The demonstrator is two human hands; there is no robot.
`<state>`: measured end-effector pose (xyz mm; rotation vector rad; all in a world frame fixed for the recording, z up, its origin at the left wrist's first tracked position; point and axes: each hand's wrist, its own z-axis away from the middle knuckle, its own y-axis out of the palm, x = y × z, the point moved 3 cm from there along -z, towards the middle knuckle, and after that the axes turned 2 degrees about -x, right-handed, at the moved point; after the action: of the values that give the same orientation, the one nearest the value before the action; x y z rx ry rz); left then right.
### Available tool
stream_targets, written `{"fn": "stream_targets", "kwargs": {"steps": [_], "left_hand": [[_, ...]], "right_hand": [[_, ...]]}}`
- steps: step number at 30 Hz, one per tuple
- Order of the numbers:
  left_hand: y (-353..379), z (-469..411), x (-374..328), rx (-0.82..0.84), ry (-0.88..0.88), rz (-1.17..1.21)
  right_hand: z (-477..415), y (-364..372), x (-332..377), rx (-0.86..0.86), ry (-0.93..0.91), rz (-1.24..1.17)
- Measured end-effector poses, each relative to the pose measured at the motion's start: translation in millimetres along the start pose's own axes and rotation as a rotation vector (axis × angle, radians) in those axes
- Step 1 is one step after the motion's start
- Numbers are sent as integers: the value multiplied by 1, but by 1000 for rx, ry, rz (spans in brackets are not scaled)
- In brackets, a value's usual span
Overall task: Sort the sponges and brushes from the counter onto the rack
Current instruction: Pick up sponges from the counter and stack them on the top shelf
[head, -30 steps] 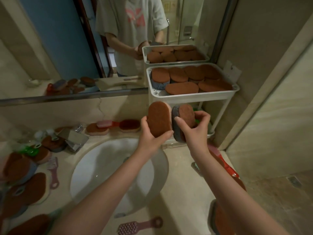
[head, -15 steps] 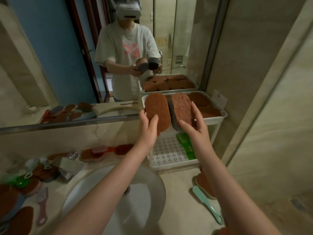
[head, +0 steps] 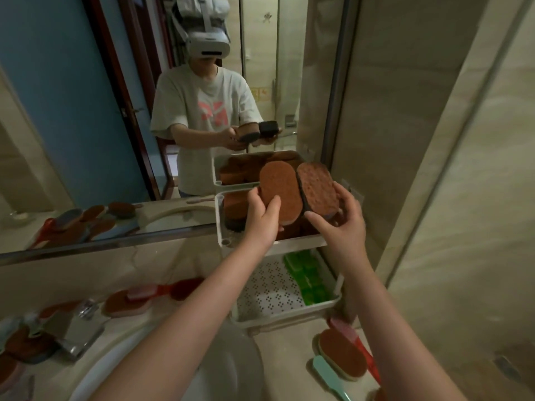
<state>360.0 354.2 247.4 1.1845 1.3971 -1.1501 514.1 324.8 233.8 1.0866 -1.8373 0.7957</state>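
Your left hand (head: 262,218) grips a brown oval sponge (head: 279,192), fingers curled round its lower end. Your right hand (head: 341,227) grips a second brown sponge (head: 317,189), dark along its edge, fingers wrapped on its right side. Both are held side by side, tilted up, over the rack's top tray (head: 219,227), which carries stored sponges (head: 236,206). The perforated lower tray (head: 269,287) holds green pieces (head: 309,279) at its right. On the surface (head: 289,351) below the rack lie a loose sponge (head: 341,354) and a teal brush (head: 327,377).

Over the rack (head: 220,224), left hand (head: 262,215) holds one sponge (head: 279,189), right hand (head: 341,224) another sponge (head: 317,188).
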Motion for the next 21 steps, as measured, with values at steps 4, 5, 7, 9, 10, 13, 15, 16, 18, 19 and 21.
{"fn": "stream_targets", "kwargs": {"steps": [4,5,7,9,10,13,15,16,18,19,21], "left_hand": [[15,-12,2,-1,4,-17],[17,-13,1,-2,7,-21],[21,-15,1,-8,12,-10],[22,-18,1,-33,8,19],[20,-20,2,-51,2,36],[12,-25,7,-102,-8,59],[8,-29,11,-119,-10,64],[7,-30,13,-122,-13,69],[6,-32,16,-119,-20,86],[6,-33,17,-113,-20,91],[6,-35,18,-97,-23,89]], "right_hand": [[-14,-10,-4,-113,-90,91],[-14,-10,-5,-133,-114,97],[-15,-11,-11,-166,-117,100],[-17,-14,-20,-208,-68,104],[-21,-15,-23,-220,-30,119],[-42,-15,-30,-154,59,270],[-58,-11,-31,-90,57,405],[-65,-8,-30,-71,45,446],[-75,-4,-30,-34,32,505],[-79,-2,-31,-8,46,537],[-84,2,-35,51,96,583]]}}
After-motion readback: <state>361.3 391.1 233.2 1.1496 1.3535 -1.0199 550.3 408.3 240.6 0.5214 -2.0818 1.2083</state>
